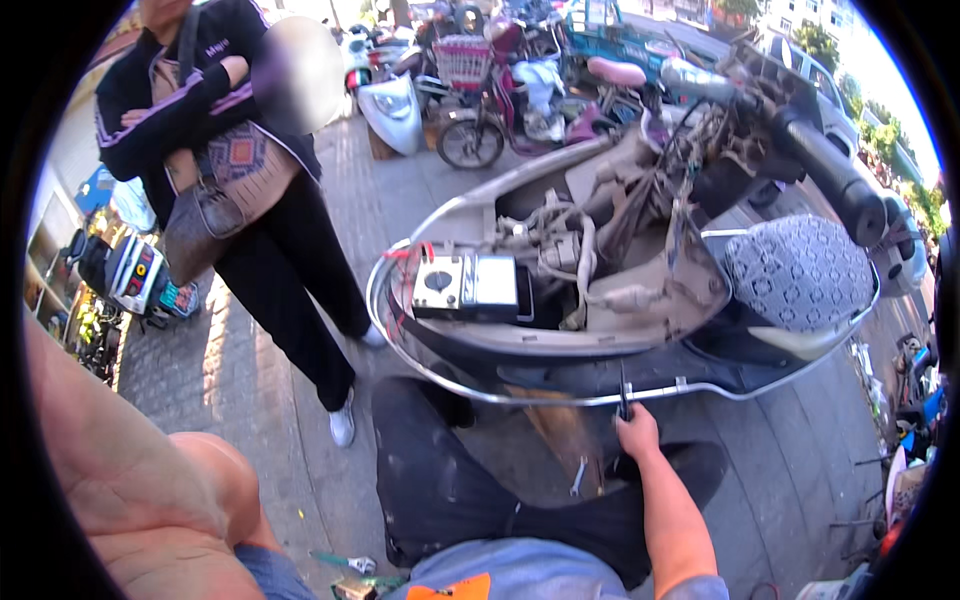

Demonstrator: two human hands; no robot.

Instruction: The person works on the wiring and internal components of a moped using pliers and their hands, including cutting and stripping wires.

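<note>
Outdoor work spot on grey paving (pixel 800 470), bright daylight; parked two-wheelers (pixel 500 100) stand along the far side.

Right hand (pixel 637 432): fingers closed around the handle of a slim dark-handled tool (pixel 626 402), thin shaft pointing up. Tool lies at the near edge of the scooter body (pixel 660 305), right of that edge's middle; its shaft overlaps the silver trim (pixel 510 400) in view. Contact between tip and body: cannot tell.

Left hand (pixel 150 480): very close to the camera at lower left, palm side visible. Fingers run out of view, so whether they are spread or curled cannot be told. Nothing seen against the visible palm.

Scooter body, uncovered: bundled wires and connectors (pixel 560 250) in the middle of the hollow. Boxy meter (pixel 465 287), pale face with a dark round dial, sits at the left end near the near-left edge; red lead (pixel 412 252) just behind it. Patterned grey-and-white cloth (pixel 800 272) covers a rounded part at the right end; black handlebar grip (pixel 830 175) above it.

Ground: small wrench (pixel 578 477) between the wearer's dark-trousered legs (pixel 450 480).

Left of the scooter body: standing person (pixel 240 180), arms folded, dark jacket and trousers, white shoes, brown bag (pixel 205 230) at the hip.
</note>
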